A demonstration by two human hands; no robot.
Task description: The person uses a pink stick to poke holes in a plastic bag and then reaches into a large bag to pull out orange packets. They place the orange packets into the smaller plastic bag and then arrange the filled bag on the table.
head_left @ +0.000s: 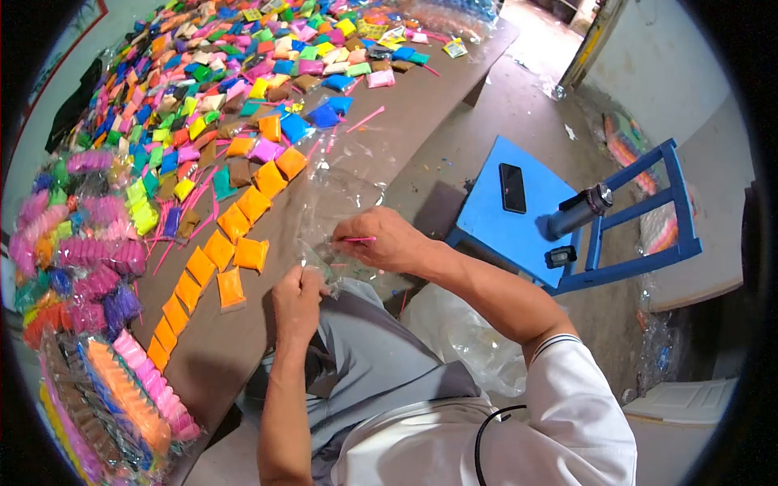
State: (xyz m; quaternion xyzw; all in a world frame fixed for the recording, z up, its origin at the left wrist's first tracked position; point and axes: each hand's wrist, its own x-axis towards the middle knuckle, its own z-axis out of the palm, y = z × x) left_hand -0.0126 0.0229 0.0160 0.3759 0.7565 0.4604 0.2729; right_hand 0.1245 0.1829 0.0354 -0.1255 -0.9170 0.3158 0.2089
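Observation:
Above my lap, at the table's edge, my left hand pinches the lower edge of a clear plastic bag. Close by on the right, my right hand has its fingers closed at the same bag, with a thin pink stick held in them. A row of orange packets runs diagonally along the brown table, left of my hands. Two more orange packets lie beside the row, nearest my left hand.
Many colourful packets cover the table's far part. Filled clear bags are piled at the left. A blue chair at the right bears a phone and a bottle. Clear plastic hangs beside my lap.

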